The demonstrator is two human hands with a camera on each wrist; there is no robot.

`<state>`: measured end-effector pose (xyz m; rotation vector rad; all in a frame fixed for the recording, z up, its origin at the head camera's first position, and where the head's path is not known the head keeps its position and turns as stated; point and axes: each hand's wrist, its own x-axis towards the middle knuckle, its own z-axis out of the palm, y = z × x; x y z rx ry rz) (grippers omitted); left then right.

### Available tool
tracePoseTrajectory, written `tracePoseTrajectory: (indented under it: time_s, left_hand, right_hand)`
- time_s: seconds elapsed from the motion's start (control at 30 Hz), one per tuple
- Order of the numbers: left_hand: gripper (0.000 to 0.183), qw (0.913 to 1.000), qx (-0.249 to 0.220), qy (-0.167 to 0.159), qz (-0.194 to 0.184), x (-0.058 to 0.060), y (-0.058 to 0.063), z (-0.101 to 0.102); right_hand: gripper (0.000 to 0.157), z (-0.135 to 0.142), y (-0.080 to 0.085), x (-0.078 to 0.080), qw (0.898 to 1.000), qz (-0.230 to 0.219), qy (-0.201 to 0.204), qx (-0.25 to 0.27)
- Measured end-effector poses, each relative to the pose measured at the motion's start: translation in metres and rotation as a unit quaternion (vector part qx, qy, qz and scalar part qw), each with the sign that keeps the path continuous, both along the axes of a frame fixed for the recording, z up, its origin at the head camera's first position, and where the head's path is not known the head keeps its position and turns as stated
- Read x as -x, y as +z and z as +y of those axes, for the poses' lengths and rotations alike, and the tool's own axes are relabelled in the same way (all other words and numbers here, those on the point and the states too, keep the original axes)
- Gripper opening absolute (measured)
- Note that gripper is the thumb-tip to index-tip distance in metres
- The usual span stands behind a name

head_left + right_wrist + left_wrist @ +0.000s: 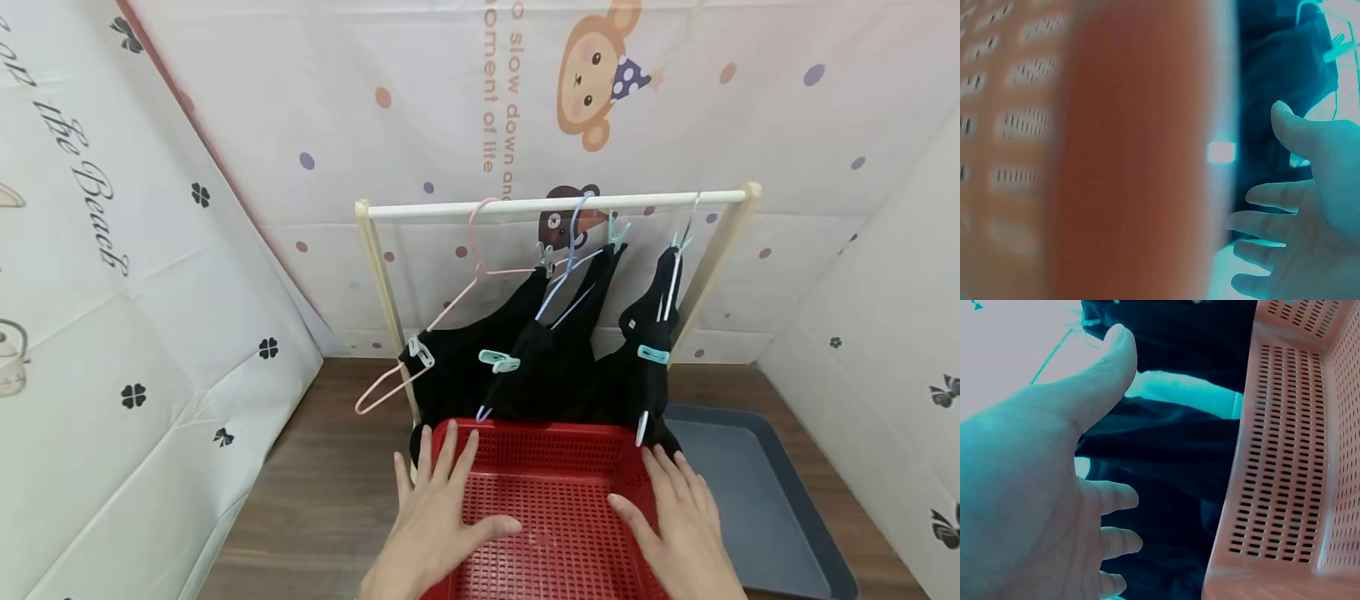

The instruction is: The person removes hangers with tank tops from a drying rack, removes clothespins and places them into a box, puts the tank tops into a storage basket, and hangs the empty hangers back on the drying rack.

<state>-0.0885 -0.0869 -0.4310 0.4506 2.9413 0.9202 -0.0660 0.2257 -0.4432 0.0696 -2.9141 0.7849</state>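
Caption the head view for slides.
Left hand and right hand flank a red perforated rectangular plastic basket near black fabric garments on pink, blue and white hangers.

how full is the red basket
Empty where visible: in the head view, the red basket shows bare perforated floor; its near end is cut off.

Head: up above, looking forward and down over the red basket (536, 542), far enough off for the rack's whole top bar (427, 211).
Left wrist: close along the left hand (431, 529), facing past its fingers.
Right wrist: by the right hand (686, 525), likewise; basket blurred, almost at the lens.
Shared by both wrists: basket, black clothes (468, 367).
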Motion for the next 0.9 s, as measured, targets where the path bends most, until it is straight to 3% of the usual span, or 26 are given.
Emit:
tracePoseTrajectory:
  time_s: [0.4,0.73,0.9]
  left_hand:
    - [0.114,0.9997,0.012,0.019,0.011,0.002,0.009,-0.012]
    - [0.111,0.9985,0.013,0.019,0.051,0.003,0.019,-0.020]
    - [0.109,0.9973,0.012,0.023,0.069,0.005,0.025,-0.024]
  right_hand:
    - [0.091,0.013,0.004,0.000,0.999,-0.034,-0.016,-0.009]
    - [0.092,0.036,0.006,0.002,0.997,-0.058,-0.037,-0.028]
    - [0.098,0.050,0.007,0.002,0.992,-0.112,-0.052,-0.002]
